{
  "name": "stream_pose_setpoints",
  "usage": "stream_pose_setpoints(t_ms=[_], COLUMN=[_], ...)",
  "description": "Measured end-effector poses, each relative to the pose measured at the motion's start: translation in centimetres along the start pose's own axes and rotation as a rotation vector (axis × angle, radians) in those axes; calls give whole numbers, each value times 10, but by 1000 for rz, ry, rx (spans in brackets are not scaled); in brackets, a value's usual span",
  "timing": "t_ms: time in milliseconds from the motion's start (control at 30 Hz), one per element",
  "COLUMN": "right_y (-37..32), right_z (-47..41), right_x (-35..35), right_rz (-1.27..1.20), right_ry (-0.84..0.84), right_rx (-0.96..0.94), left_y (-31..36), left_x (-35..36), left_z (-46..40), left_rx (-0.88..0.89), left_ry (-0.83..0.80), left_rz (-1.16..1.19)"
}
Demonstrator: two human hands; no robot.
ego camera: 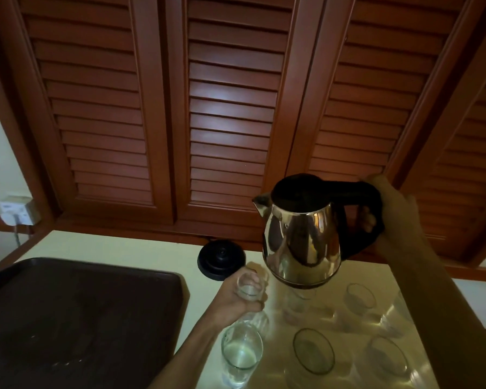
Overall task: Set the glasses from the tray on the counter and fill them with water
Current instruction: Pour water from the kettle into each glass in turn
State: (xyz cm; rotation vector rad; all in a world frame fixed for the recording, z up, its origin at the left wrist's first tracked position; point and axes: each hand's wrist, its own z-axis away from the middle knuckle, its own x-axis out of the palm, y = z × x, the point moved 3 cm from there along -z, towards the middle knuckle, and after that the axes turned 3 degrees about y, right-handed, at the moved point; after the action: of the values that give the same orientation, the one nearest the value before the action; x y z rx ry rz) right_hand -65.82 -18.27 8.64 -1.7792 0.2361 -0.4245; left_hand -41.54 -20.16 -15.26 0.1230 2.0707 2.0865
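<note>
My right hand (390, 211) grips the black handle of a shiny steel kettle (300, 234), held in the air above the counter (141, 251) with its spout pointing left. Below the spout, my left hand (236, 296) grips a clear glass (249, 287) lifted off the counter. A glass with water in it (240, 357) stands near my left forearm. Several more clear glasses stand on the counter under and to the right of the kettle, among them an empty-looking glass (313, 350) and another glass (359, 296). The dark tray (76, 313) lies at the left with nothing on it.
The kettle's black base (220, 258) sits on the counter by the back wall. Louvred wooden doors (230, 108) rise behind the counter. A wall socket with a cable (19, 210) is at the far left. The counter's right edge runs close to the glasses.
</note>
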Motion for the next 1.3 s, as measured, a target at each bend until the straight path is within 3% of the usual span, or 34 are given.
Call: stream_pose_setpoints(t_ms=[333, 467, 600, 833, 1300], right_y=[38, 63, 92, 148, 212], right_z=[-18, -24, -32, -49, -76], right_x=[40, 70, 107, 141, 130], right_rz=[-101, -96, -123, -22, 211], right_ry=[82, 59, 28, -12, -85], right_rx=[119, 170, 189, 249, 370], left_y=[56, 90, 126, 96, 47], left_x=[-53, -100, -93, -109, -103], left_z=[12, -40, -40, -61, -69], left_rx=[110, 137, 81, 17, 5], left_ry=[10, 72, 89, 280, 315], left_rz=[133, 74, -26, -89, -91])
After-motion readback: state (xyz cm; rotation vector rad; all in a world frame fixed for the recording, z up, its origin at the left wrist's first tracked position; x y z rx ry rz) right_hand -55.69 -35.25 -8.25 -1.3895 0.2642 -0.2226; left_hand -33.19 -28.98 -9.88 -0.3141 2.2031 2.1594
